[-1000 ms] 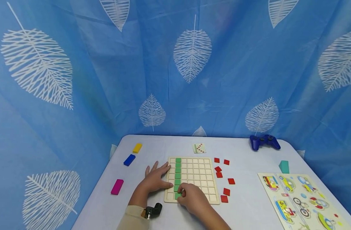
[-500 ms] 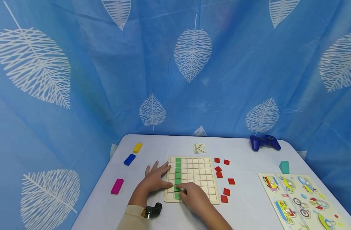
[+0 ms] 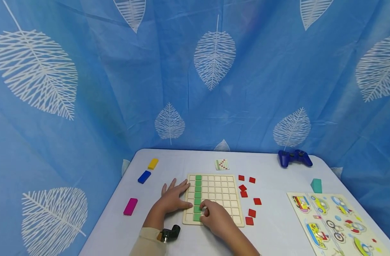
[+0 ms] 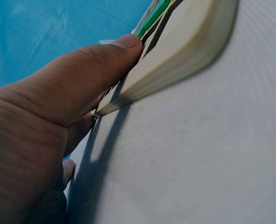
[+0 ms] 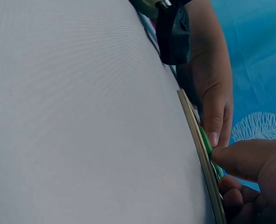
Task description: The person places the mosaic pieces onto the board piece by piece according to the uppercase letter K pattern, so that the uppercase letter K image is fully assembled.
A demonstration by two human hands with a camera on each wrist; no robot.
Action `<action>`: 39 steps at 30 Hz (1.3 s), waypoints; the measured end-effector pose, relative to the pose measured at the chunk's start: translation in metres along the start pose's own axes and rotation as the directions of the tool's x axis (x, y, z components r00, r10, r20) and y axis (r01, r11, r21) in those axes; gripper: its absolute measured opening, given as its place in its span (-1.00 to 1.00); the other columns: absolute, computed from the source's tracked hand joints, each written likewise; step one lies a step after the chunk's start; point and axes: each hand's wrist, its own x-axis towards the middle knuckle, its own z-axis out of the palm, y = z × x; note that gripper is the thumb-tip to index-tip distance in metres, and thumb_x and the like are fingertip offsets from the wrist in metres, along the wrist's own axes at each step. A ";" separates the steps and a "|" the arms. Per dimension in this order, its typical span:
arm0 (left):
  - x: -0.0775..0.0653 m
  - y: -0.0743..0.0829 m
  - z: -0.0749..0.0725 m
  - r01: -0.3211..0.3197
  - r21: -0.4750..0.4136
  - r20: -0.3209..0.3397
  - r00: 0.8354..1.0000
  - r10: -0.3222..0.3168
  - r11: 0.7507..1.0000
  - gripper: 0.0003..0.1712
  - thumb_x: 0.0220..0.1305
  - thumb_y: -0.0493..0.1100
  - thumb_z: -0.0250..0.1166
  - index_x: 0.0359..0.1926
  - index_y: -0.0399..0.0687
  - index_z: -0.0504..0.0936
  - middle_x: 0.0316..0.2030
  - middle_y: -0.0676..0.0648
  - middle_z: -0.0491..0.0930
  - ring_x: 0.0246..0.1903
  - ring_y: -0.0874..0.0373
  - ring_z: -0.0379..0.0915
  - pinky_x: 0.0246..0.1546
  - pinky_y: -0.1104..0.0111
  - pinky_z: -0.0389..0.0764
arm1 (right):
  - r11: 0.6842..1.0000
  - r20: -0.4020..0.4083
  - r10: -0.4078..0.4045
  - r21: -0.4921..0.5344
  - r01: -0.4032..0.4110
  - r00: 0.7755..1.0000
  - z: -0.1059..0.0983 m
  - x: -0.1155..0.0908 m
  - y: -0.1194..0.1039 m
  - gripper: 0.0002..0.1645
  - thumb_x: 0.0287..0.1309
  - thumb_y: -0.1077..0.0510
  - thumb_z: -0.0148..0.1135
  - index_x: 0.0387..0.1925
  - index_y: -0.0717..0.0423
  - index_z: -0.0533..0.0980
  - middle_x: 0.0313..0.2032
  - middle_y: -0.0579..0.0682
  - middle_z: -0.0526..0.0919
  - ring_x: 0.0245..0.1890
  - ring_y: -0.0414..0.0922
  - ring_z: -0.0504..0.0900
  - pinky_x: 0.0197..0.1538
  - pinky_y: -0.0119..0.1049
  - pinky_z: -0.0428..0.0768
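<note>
Seven green tiles (image 3: 198,195) line the board (image 3: 216,190) between the left hand (image 3: 172,200), fingers spread, and the right hand (image 3: 216,217), fingers curled.

- The left hand (image 3: 171,199), fingers spread, touches the gridded board (image 3: 218,189).
- The right hand (image 3: 215,217), fingers curled, is at the green tiles (image 3: 198,195).
- Red tiles (image 3: 257,201) lie beside the board.

Passable: tabletop (image 3: 273,224) between red tiles (image 3: 257,201) and puzzle board (image 3: 303,217). Obstructed: left edge of grid board (image 3: 218,190), by left hand (image 3: 172,199); near-edge middle, by right hand (image 3: 215,217).
</note>
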 end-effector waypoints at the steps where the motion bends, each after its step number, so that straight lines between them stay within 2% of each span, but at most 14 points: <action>1: 0.000 0.000 0.000 0.001 0.000 0.000 1.000 -0.001 1.000 0.09 0.03 0.31 0.58 0.56 0.18 0.39 0.62 0.06 0.19 0.67 -0.24 -0.31 0.54 -0.34 -0.44 | 1.000 0.001 0.003 -0.002 -0.003 1.000 0.000 0.000 0.000 -0.72 0.15 0.14 0.48 -0.12 -0.08 0.60 -0.47 -0.19 0.50 -0.50 -0.23 0.43 -0.46 -0.34 0.38; 5: 0.001 0.002 -0.001 0.004 0.001 0.001 1.000 -0.004 1.000 0.09 0.03 0.31 0.59 0.56 0.19 0.39 0.62 0.07 0.19 0.67 -0.23 -0.31 0.55 -0.33 -0.44 | 1.000 -0.001 0.008 -0.005 -0.008 1.000 -0.001 0.000 -0.001 -0.72 0.14 0.13 0.48 -0.12 -0.08 0.60 -0.46 -0.19 0.50 -0.49 -0.23 0.42 -0.45 -0.34 0.38; 11: 0.002 0.000 0.000 0.000 0.000 0.005 1.000 0.000 1.000 0.09 0.03 0.31 0.59 0.55 0.19 0.39 0.62 0.07 0.19 0.67 -0.23 -0.31 0.55 -0.33 -0.44 | 0.997 -0.001 0.014 0.077 -0.014 1.000 -0.010 -0.001 0.001 -0.73 0.22 0.12 0.46 -0.06 -0.04 0.61 -0.41 -0.19 0.56 -0.44 -0.22 0.49 -0.40 -0.34 0.46; 17: 0.002 -0.001 -0.001 -0.002 -0.020 0.002 1.000 0.002 1.000 0.09 0.02 0.29 0.60 0.55 0.17 0.40 0.62 0.06 0.19 0.67 -0.23 -0.32 0.55 -0.32 -0.45 | 0.995 -0.095 0.074 0.067 -0.068 0.993 -0.031 0.005 0.017 -0.78 0.28 0.12 0.42 -0.06 -0.02 0.64 -0.39 -0.19 0.57 -0.38 -0.20 0.50 -0.34 -0.32 0.50; 21: 0.001 -0.001 -0.002 -0.007 -0.034 0.000 1.000 0.007 0.999 0.10 0.01 0.29 0.61 0.55 0.14 0.40 0.62 0.04 0.20 0.67 -0.24 -0.32 0.54 -0.33 -0.45 | 0.988 -0.192 0.152 0.040 -0.147 0.970 -0.054 0.011 0.034 -0.79 0.27 0.13 0.43 -0.08 0.01 0.65 -0.36 -0.15 0.58 -0.36 -0.17 0.49 -0.32 -0.29 0.49; 25: 0.001 -0.002 -0.003 -0.003 -0.023 0.001 1.000 0.003 1.000 0.10 0.02 0.29 0.60 0.56 0.16 0.39 0.62 0.07 0.19 0.67 -0.23 -0.32 0.55 -0.31 -0.45 | 0.962 -0.258 0.266 0.018 -0.271 0.929 -0.078 0.015 0.053 -0.74 0.27 0.14 0.42 -0.04 0.09 0.63 -0.30 -0.04 0.59 -0.31 -0.10 0.52 -0.32 -0.27 0.50; 30: 0.000 -0.004 -0.004 -0.021 -0.016 -0.002 1.000 0.021 1.000 0.09 0.04 0.27 0.60 0.55 0.11 0.40 0.61 0.04 0.20 0.66 -0.26 -0.29 0.55 -0.32 -0.43 | 0.910 -0.268 0.402 0.016 -0.414 0.875 -0.093 0.016 0.074 -0.66 0.21 0.15 0.46 -0.01 0.15 0.59 -0.23 0.08 0.62 -0.24 0.00 0.56 -0.34 -0.27 0.63; 35: 0.000 -0.002 -0.006 -0.031 -0.025 -0.004 1.000 0.031 0.999 0.09 0.03 0.28 0.60 0.54 0.10 0.41 0.61 0.02 0.21 0.66 -0.28 -0.28 0.54 -0.35 -0.41 | 0.899 -0.261 0.426 0.019 -0.437 0.866 -0.095 0.015 0.087 -0.54 0.20 0.15 0.47 0.09 0.21 0.57 -0.16 0.12 0.65 -0.21 0.02 0.58 -0.30 -0.23 0.68; 39: 0.002 -0.002 -0.007 -0.027 -0.022 0.000 1.000 0.027 0.999 0.09 0.04 0.28 0.59 0.55 0.10 0.40 0.62 0.03 0.20 0.66 -0.27 -0.30 0.54 -0.34 -0.43 | 0.889 -0.259 0.446 0.020 -0.457 0.856 -0.095 0.016 0.089 -0.47 0.17 0.09 0.50 0.08 0.28 0.56 -0.18 0.15 0.64 -0.21 0.03 0.58 -0.30 -0.23 0.68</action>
